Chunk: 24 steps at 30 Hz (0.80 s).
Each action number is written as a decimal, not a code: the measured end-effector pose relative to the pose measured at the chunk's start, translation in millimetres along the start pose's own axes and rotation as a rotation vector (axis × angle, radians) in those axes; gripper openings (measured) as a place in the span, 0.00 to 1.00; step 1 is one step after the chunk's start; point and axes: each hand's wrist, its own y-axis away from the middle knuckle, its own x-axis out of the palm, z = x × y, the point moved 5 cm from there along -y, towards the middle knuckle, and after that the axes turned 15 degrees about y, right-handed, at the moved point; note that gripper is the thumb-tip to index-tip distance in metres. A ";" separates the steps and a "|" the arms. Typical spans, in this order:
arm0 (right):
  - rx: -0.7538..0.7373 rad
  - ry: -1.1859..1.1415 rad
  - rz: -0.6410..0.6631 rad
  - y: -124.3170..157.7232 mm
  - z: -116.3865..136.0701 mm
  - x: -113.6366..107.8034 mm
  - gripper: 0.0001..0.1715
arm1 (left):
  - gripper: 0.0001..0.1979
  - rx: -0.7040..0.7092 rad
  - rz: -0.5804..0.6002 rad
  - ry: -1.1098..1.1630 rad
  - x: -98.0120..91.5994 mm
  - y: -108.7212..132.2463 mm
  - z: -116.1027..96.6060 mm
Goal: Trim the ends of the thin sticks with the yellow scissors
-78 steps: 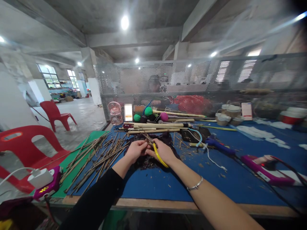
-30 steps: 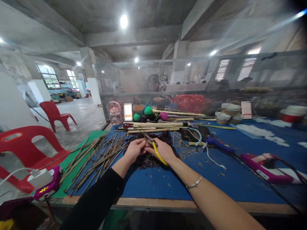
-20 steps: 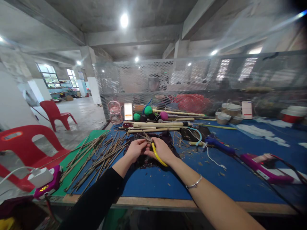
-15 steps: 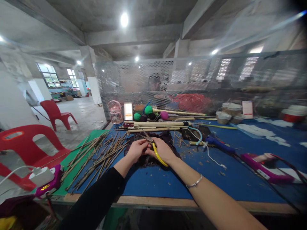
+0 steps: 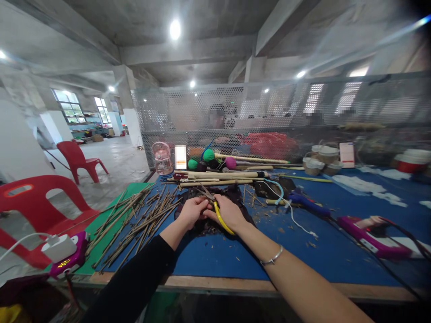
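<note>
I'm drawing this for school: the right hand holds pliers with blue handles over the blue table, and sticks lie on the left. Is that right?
Not quite: the pliers have yellow handles, not blue. The head view shows the right hand holding them over the blue table, and sticks lie on the left.

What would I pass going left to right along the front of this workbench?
White charger → pile of sticks → left hand → right hand gripping yellow-handled pliers → blue tool → purple tool.
</note>
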 end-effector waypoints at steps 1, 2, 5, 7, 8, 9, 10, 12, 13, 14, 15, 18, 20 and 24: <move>-0.016 -0.013 -0.016 -0.1 0.9 -0.5 0.28 | 0.15 -0.008 0.008 -0.004 0.5 0.1 0.7; -0.031 -0.025 -0.026 -0.5 1.4 -0.7 0.28 | 0.15 -0.013 0.010 -0.004 0.7 0.4 1.1; -0.032 -0.030 -0.012 -2.2 -0.3 0.7 0.28 | 0.15 -0.004 -0.012 -0.005 0.5 1.3 0.1; -0.008 -0.015 0.016 -3.0 -2.4 1.7 0.27 | 0.14 0.018 -0.022 -0.018 0.2 1.4 -1.2; 0.002 -0.009 0.032 -3.0 -3.1 2.1 0.27 | 0.14 0.028 -0.022 -0.025 0.1 1.3 -1.6; 0.013 -0.003 0.048 -2.9 -3.6 2.2 0.28 | 0.14 0.034 -0.024 -0.030 -0.2 1.0 -1.6; 0.017 0.000 0.062 -2.7 -3.6 2.3 0.28 | 0.14 0.035 -0.028 -0.034 -0.6 0.6 -1.4; 0.020 0.005 0.081 -2.2 -3.3 2.2 0.28 | 0.14 0.028 -0.041 -0.036 -1.8 -0.2 -0.4; 0.019 0.008 0.084 -2.1 -3.1 2.1 0.29 | 0.13 0.021 -0.047 -0.034 -2.3 -0.5 0.2; 0.019 0.014 0.084 -2.0 -3.1 2.2 0.29 | 0.13 0.014 -0.052 -0.031 -2.8 -0.8 0.8; 0.020 0.022 0.083 -2.0 -3.3 2.6 0.30 | 0.13 0.008 -0.055 -0.027 -3.1 -0.9 1.2; 0.033 0.051 0.082 -2.4 -5.1 5.3 0.31 | 0.13 0.004 -0.061 -0.024 -3.9 -1.2 1.3; 0.039 0.062 0.081 -2.8 -6.6 7.5 0.31 | 0.13 0.008 -0.066 -0.031 -4.6 -1.2 0.8; 0.041 0.063 0.070 -3.5 -8.5 9.8 0.31 | 0.13 0.000 -0.059 -0.038 -5.6 -1.4 -0.4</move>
